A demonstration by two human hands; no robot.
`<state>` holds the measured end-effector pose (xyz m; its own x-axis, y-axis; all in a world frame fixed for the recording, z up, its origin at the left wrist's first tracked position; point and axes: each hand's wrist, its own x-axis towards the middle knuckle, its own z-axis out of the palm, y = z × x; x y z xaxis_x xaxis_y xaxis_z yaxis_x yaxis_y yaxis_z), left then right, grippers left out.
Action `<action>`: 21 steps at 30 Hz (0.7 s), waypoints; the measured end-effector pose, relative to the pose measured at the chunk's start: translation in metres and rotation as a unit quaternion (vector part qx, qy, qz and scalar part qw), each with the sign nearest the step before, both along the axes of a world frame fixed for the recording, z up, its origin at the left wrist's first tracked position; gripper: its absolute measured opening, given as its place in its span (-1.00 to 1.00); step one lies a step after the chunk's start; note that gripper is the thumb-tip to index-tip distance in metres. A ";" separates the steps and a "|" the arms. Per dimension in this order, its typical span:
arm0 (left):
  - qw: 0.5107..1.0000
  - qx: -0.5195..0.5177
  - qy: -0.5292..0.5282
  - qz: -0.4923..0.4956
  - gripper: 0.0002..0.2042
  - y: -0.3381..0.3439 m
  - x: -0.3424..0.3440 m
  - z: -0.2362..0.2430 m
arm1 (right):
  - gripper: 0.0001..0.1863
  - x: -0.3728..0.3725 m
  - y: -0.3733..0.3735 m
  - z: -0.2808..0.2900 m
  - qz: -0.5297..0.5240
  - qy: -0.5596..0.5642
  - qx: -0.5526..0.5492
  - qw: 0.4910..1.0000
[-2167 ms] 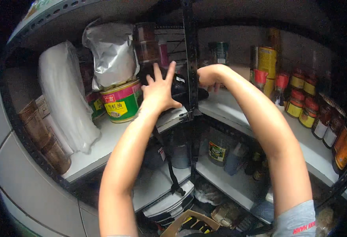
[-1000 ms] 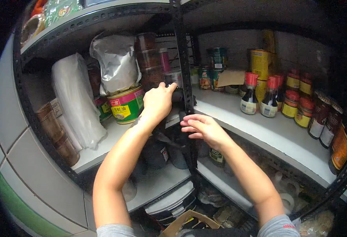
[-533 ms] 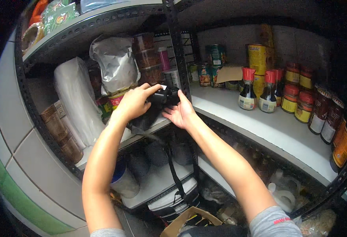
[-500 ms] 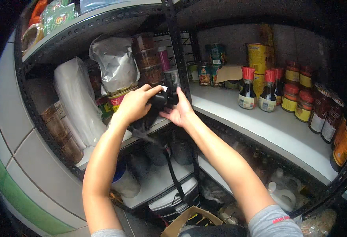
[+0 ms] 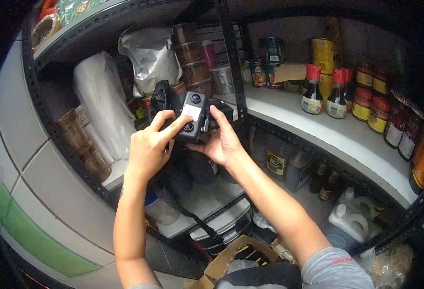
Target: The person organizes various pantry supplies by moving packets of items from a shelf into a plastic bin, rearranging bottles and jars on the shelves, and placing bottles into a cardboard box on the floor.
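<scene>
A small grey camera device (image 5: 194,108) with round parts and a white label sits in a black mount with straps (image 5: 161,96), held at the left shelf's front. My left hand (image 5: 149,147) is closed on it from the left, index finger lying across its face. My right hand (image 5: 224,142) cradles it from the right and below, thumb up along its side. A black strap (image 5: 201,222) hangs down. Behind stand a foil bag (image 5: 148,55), stacked tubs (image 5: 190,48) and a tin, partly hidden by the device.
Black metal shelving (image 5: 236,82) fills the corner. The right shelf (image 5: 327,139) holds sauce bottles (image 5: 312,91), jars, cans. A plastic sleeve (image 5: 101,106) stands left beside tiled wall (image 5: 33,173). Below are white jugs (image 5: 347,224) and a cardboard box (image 5: 221,265).
Both hands moved from reaching at the shelf to holding the black rig together. It is now turned, showing the grey device's face. The view has shifted slightly.
</scene>
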<state>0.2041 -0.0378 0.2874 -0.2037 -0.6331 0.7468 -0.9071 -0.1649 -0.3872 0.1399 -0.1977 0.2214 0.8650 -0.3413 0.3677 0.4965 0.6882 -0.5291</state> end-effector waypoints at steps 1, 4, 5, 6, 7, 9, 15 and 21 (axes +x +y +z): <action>1.000 0.003 0.003 0.001 -0.42 0.004 -0.003 -0.001 | -0.24 0.002 0.005 -0.004 -0.007 0.034 0.024 0.999; 0.999 0.003 0.036 -0.006 -0.42 0.011 -0.010 -0.001 | -0.16 -0.003 0.018 -0.020 0.057 0.086 0.152 0.983; 0.999 -0.015 0.026 -0.022 -0.37 0.012 -0.006 -0.003 | -0.12 -0.002 0.024 -0.024 0.059 0.096 0.166 0.980; 0.999 -0.013 0.027 -0.026 -0.37 0.013 -0.008 -0.004 | -0.12 0.000 0.024 -0.027 0.055 0.096 0.168 0.980; 0.999 -0.014 0.030 -0.034 -0.38 0.012 -0.010 -0.008 | -0.14 -0.002 0.025 -0.027 0.094 0.045 0.130 0.986; 0.998 -0.012 0.036 -0.050 -0.40 0.012 -0.013 -0.013 | -0.15 -0.005 0.029 -0.026 0.109 -0.008 0.057 0.992; 0.992 -0.024 0.055 -0.109 -0.41 0.021 -0.011 -0.019 | -0.41 0.002 0.034 -0.018 0.024 0.066 -0.009 0.997; 0.987 -0.032 0.073 -0.139 -0.42 0.020 -0.016 -0.024 | -0.37 -0.006 0.028 -0.022 -0.002 0.052 -0.060 0.997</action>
<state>0.1884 -0.0179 0.2630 -0.2500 -0.5190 0.8174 -0.9661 0.0777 -0.2462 0.1336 -0.1694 0.1996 0.8995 -0.3042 0.3137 0.4369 0.6146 -0.6568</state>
